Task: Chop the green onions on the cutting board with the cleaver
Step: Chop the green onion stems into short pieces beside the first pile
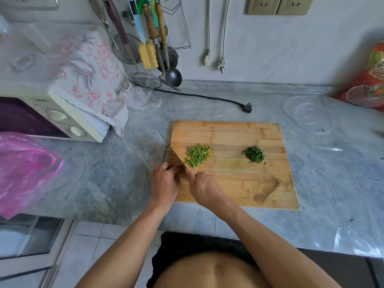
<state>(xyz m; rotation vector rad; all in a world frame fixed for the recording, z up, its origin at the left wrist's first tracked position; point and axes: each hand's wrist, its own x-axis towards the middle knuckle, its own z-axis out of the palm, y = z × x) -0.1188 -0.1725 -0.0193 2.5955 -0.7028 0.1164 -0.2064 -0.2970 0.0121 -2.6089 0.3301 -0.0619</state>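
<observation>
A wooden cutting board (232, 183) lies on the grey counter. Two heaps rest on it: light green chopped onion stalk pieces (197, 155) at the left and finely cut dark green onion leaves (254, 154) to the right. The cleaver (174, 157) stands tilted at the board's left edge, its blade just left of the light green heap. My right hand (204, 185) grips the cleaver's handle. My left hand (164, 181), with a ring on one finger, rests its fingertips against the flat of the blade near the heel.
A clear glass bowl (309, 115) sits at the back right next to a red printed bag (367, 84). A microwave (52, 121) under a floral cloth and a pink plastic bag (25, 169) stand to the left. A black cord with plug (247, 106) lies behind the board. Utensils hang on the wall.
</observation>
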